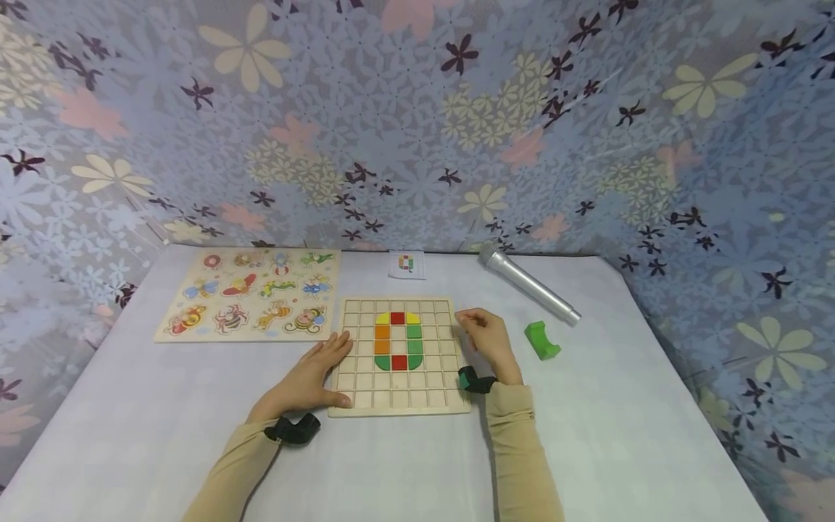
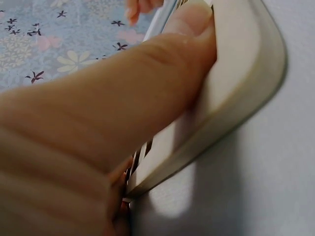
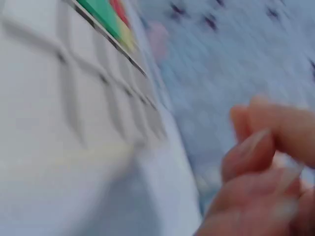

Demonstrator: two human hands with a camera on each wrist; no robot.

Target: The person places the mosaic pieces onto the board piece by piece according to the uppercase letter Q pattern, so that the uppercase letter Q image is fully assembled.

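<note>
A wooden grid board [image 1: 433, 399] lies flat on the table. Red, orange, yellow and green pieces fill some of its squares, forming an upright ring; one green piece [image 1: 414, 331] is on the right side of it. My left hand [image 1: 313, 377] rests spread along the board's left edge, and in the left wrist view the thumb [image 2: 147, 73] presses on its rim. Over the right edge hovers my right hand [image 1: 489, 339], fingers loosely bent. The right wrist view, blurred, shows those fingers [image 3: 251, 157] with nothing visible between them.
An insect picture puzzle [image 1: 248, 337] lies at the back left. Behind the grid board is a small pattern card [image 1: 398, 274]. At the right are a silver microphone [image 1: 528, 283] and a green arch-shaped block [image 1: 541, 341]. A flowered cloth [image 1: 417, 145] hangs behind the table.
</note>
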